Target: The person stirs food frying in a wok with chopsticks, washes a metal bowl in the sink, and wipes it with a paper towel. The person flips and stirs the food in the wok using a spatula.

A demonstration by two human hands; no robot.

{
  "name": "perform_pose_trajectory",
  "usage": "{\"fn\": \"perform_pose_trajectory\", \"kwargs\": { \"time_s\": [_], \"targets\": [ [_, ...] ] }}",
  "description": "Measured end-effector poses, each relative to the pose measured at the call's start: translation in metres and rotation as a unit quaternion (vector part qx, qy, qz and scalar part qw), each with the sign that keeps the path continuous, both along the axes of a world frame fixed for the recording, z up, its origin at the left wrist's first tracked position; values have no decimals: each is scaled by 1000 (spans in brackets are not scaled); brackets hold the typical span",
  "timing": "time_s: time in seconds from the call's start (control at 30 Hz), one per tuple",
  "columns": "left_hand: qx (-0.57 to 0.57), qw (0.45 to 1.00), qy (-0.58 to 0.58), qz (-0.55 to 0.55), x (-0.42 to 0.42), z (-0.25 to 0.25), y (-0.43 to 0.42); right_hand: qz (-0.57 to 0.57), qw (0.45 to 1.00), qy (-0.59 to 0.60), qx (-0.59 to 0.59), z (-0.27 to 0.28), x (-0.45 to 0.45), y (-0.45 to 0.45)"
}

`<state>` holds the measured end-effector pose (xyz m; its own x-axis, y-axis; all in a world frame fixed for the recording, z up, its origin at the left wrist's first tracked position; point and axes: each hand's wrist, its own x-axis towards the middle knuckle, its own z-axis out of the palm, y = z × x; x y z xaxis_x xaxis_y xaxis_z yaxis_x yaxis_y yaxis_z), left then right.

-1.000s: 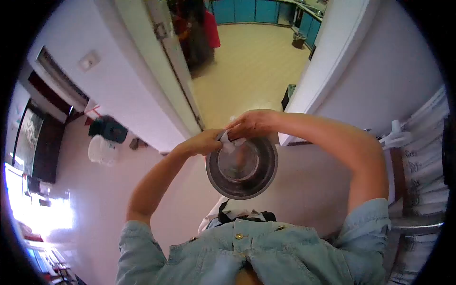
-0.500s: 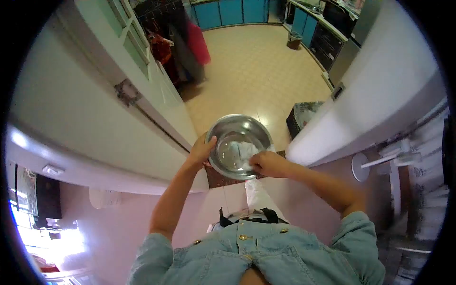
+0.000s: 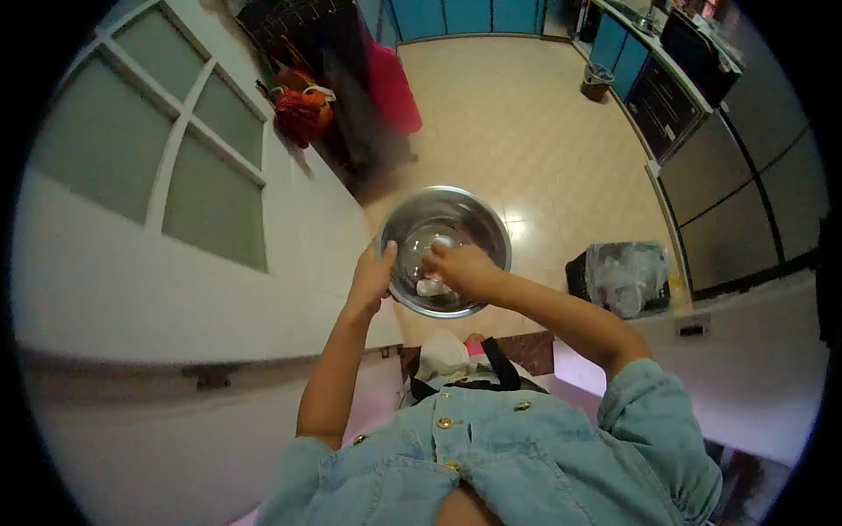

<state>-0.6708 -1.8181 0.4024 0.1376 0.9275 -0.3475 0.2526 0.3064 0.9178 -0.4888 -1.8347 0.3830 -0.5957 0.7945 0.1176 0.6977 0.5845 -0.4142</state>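
Observation:
A round stainless steel basin [image 3: 438,202] is held out in front of my body. My left hand [image 3: 373,276] grips its left rim, thumb inside and fingers around the outer wall. Inside the basin, my right hand [image 3: 467,272] is closed on a white cloth [image 3: 431,287], most of which is hidden beneath the fingers. The cloth lies against the basin's bottom, whose metal looks shiny.
A white door with glass panes [image 3: 210,184] stands at my left. Bags and cloths [image 3: 303,114] hang beyond it. On the tiled floor at right sits a lined black basket [image 3: 623,276]; farther off are a small bin [image 3: 596,83], blue cabinets [image 3: 465,17] and a fridge [image 3: 719,202].
I have moved forward through the doorway, so the kitchen is nearer. My right hand has shifted left inside the basin with the cloth; my left hand keeps its grip.

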Motion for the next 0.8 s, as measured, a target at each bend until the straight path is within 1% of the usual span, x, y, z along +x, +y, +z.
{"fn": "perform_pose_trajectory", "kwargs": {
  "time_s": [0.03,0.07,0.1,0.13,0.17,0.2,0.23,0.27,0.3,0.37,0.4,0.43,0.47,0.5,0.53,0.57,0.63,0.67,0.73,0.77,0.8],
  "targets": [
    [-24,999,-38,21,7,-1,3,5,1000,-1,1,3,14,1],
    [24,998,-37,36,13,-7,21,-30,999,-2,-29,8,25,15],
    [19,998,-38,39,22,-9,42,-68,996,-3,-61,9,34,33],
    [33,998,-36,41,34,-7,64,-44,996,-12,-77,7,45,54],
    [48,997,-36,40,43,-8,84,-49,995,-13,-80,-1,50,73],
    [46,998,-38,33,49,-15,107,-34,995,7,-91,-11,56,93],
    [21,998,-54,16,58,-25,136,-22,994,26,-99,-19,63,117],
    [-2,998,-70,-1,67,-32,154,-15,995,85,-59,-27,69,129],
    [-2,997,-73,-16,75,-33,179,-29,995,83,-56,-31,69,153],
    [28,998,-51,-37,94,-26,232,-145,981,126,0,-36,63,212],
    [80,994,-54,-45,104,-39,260,-178,982,53,-20,-25,65,242],
    [80,993,-59,-61,115,-39,287,-194,980,50,-19,-25,77,273],
    [58,993,-56,-87,120,-35,307,-199,979,18,48,-24,85,300],
    [37,992,-48,-110,128,-29,323,-225,972,-7,73,-21,95,323],
    [61,992,-51,-97,138,-32,343,-251,963,-31,96,-18,105,347],
    [59,992,-46,-103,147,-33,361,-257,961,-28,94,-15,116,367],
    [168,978,-54,-114,160,-35,402,-296,943,-71,133,-13,142,400],
    [202,974,-13,-103,167,-43,421,-303,941,-69,131,-14,156,408],
    [188,976,-17,-108,179,-32,456,-330,931,-147,42,-17,177,428],
    [175,979,-23,-103,185,-31,474,-336,929,-150,38,-20,181,442],
    [177,978,-24,-111,194,-36,491,-340,931,-131,-28,-21,182,453]
  ]
}}
